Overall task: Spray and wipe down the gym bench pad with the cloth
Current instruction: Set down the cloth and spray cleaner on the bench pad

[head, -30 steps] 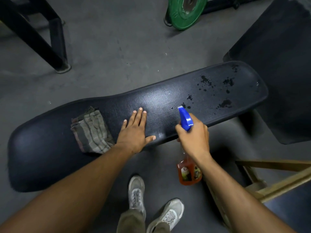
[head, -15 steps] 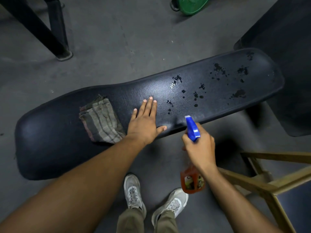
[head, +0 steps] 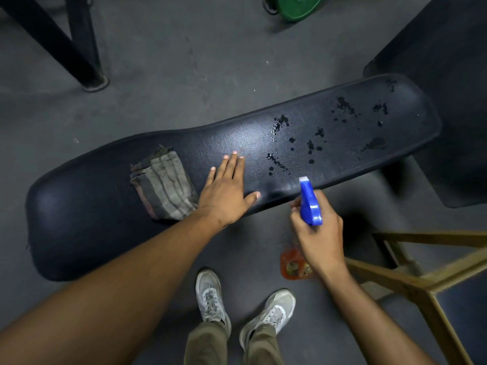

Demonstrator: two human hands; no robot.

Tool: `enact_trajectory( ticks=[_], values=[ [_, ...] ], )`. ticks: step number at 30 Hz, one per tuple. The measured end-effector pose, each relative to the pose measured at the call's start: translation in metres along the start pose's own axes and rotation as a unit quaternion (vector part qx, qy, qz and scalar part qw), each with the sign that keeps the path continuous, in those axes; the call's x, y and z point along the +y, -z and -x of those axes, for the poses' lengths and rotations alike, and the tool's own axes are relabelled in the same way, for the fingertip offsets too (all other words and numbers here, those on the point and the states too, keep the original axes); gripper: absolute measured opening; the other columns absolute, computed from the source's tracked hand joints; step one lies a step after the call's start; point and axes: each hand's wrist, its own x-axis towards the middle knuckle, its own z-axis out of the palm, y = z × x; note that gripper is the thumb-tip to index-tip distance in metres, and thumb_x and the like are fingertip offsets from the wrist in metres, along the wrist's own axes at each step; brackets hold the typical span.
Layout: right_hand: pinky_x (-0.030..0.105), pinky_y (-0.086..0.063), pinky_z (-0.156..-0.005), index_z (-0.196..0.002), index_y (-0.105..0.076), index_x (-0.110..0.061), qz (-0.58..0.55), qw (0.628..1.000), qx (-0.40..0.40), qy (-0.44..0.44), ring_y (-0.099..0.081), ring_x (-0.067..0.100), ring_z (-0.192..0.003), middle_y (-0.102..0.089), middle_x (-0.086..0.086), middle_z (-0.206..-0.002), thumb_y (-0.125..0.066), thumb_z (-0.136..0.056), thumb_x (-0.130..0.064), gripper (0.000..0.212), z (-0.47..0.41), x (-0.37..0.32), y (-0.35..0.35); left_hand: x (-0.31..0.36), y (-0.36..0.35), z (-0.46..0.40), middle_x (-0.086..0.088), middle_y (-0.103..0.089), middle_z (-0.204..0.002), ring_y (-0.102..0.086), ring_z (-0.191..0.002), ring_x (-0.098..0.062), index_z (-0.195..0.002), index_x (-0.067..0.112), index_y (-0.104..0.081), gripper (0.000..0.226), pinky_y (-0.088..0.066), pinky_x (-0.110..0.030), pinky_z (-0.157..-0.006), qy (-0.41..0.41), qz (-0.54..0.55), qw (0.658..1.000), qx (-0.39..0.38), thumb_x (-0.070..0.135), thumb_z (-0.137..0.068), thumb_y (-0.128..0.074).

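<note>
The long black bench pad (head: 89,206) runs from lower left to upper right. Dark wet droplets (head: 311,143) speckle its right half. A folded striped grey cloth (head: 163,188) lies on the pad left of centre. My left hand (head: 226,191) rests flat on the pad with fingers spread, its wrist touching the cloth's right edge. My right hand (head: 319,238) grips a spray bottle (head: 309,204) with a blue trigger head and an orange body, held just off the pad's near edge, nozzle pointing at the pad.
My two grey shoes (head: 210,296) stand on the grey floor below the pad. A wooden frame (head: 411,280) sits at lower right, a black metal leg (head: 87,61) at upper left, a green weight plate (head: 295,9) at the top, a dark mat (head: 448,75) at right.
More droplets have landed on the middle of the pad, closer to my left hand. My right hand with the bottle has drawn back slightly toward me. The left hand stays flat.
</note>
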Motion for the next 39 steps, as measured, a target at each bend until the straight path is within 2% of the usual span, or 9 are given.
enact_trajectory(
  ticks=[5,11,14,19,23,30,35,37,39],
  values=[
    [0.046,-0.059,-0.079,-0.095,-0.06,-0.017,-0.044,0.996,-0.05,0.064,-0.069,0.012,-0.076,-0.073,-0.008,-0.09,-0.069,-0.091,-0.013,0.011,-0.013,-0.052,-0.01,-0.026,0.019,0.022,-0.001,0.012,-0.173,0.011,-0.159,-0.018,-0.165,0.015,0.003,0.093,0.002,-0.044,-0.129,0.027,0.02,0.999,0.026,0.062,-0.1,-0.044],
    [0.051,-0.059,-0.078,-0.094,-0.06,-0.018,-0.059,0.987,-0.068,0.132,-0.072,0.018,-0.076,-0.072,-0.01,-0.086,-0.067,-0.09,-0.016,0.009,-0.036,-0.135,-0.037,-0.072,0.046,0.062,-0.003,0.01,-0.174,0.01,-0.16,-0.02,-0.165,0.014,0.002,0.093,0.003,-0.044,-0.128,0.095,0.067,0.991,0.059,0.061,-0.1,-0.045],
    [0.055,-0.058,-0.075,-0.095,-0.06,-0.015,-0.069,0.982,-0.082,0.153,-0.071,0.028,-0.075,-0.068,-0.01,-0.085,-0.068,-0.091,-0.022,0.011,-0.042,-0.166,-0.059,-0.098,0.052,0.084,-0.004,0.007,-0.174,0.007,-0.16,-0.021,-0.165,0.014,-0.001,0.093,0.001,-0.045,-0.129,0.127,0.085,0.985,0.078,0.061,-0.099,-0.047],
    [0.053,-0.057,-0.073,-0.092,-0.059,-0.019,-0.082,0.968,-0.123,0.201,-0.07,0.03,-0.073,-0.065,-0.011,-0.081,-0.067,-0.09,-0.015,0.01,-0.038,-0.213,-0.099,-0.14,0.052,0.118,-0.004,0.008,-0.174,0.006,-0.16,-0.021,-0.165,0.013,-0.002,0.092,0.0,-0.046,-0.129,0.172,0.108,0.974,0.097,0.06,-0.1,-0.046],
    [0.052,-0.059,-0.073,-0.093,-0.06,-0.012,-0.12,0.953,-0.144,0.236,-0.068,0.023,-0.073,-0.064,-0.017,-0.082,-0.068,-0.091,-0.009,0.009,-0.027,-0.246,-0.136,-0.168,0.037,0.145,-0.005,0.008,-0.174,0.005,-0.16,-0.022,-0.165,0.013,0.0,0.092,-0.001,-0.046,-0.129,0.209,0.115,0.966,0.099,0.059,-0.1,-0.047],
    [0.056,-0.058,-0.075,-0.1,-0.061,-0.008,-0.162,0.932,-0.209,0.248,-0.065,0.022,-0.078,-0.067,-0.017,-0.089,-0.072,-0.095,-0.017,0.015,0.001,-0.261,-0.204,-0.195,-0.001,0.181,-0.003,0.012,-0.173,0.008,-0.16,-0.02,-0.165,0.013,0.001,0.092,-0.002,-0.046,-0.128,0.25,0.117,0.958,0.078,0.061,-0.1,-0.044],
    [0.056,-0.058,-0.076,-0.101,-0.06,-0.009,-0.164,0.927,-0.226,0.248,-0.065,0.023,-0.076,-0.069,-0.006,-0.094,-0.076,-0.095,-0.023,0.022,0.019,-0.263,-0.235,-0.202,-0.009,0.185,-0.003,0.017,-0.172,0.013,-0.159,-0.02,-0.164,0.014,0.005,0.091,0.002,-0.047,-0.129,0.25,0.091,0.96,0.081,0.061,-0.1,-0.041],
    [0.055,-0.058,-0.078,-0.102,-0.06,-0.008,-0.156,0.926,-0.24,0.245,-0.066,0.021,-0.077,-0.07,-0.003,-0.096,-0.077,-0.094,-0.024,0.024,0.022,-0.265,-0.243,-0.205,-0.01,0.188,-0.004,0.018,-0.172,0.014,-0.159,-0.021,-0.164,0.015,0.006,0.092,0.004,-0.048,-0.128,0.263,0.086,0.957,0.089,0.061,-0.1,-0.041],
    [0.047,-0.059,-0.083,-0.103,-0.061,-0.008,-0.142,0.928,-0.247,0.241,-0.069,0.014,-0.081,-0.07,-0.005,-0.096,-0.079,-0.093,-0.025,0.026,0.023,-0.266,-0.246,-0.209,-0.012,0.191,-0.004,0.018,-0.172,0.015,-0.159,-0.022,-0.164,0.015,0.007,0.092,0.004,-0.048,-0.128,0.264,0.086,0.957,0.088,0.062,-0.1,-0.041]
  ],
)
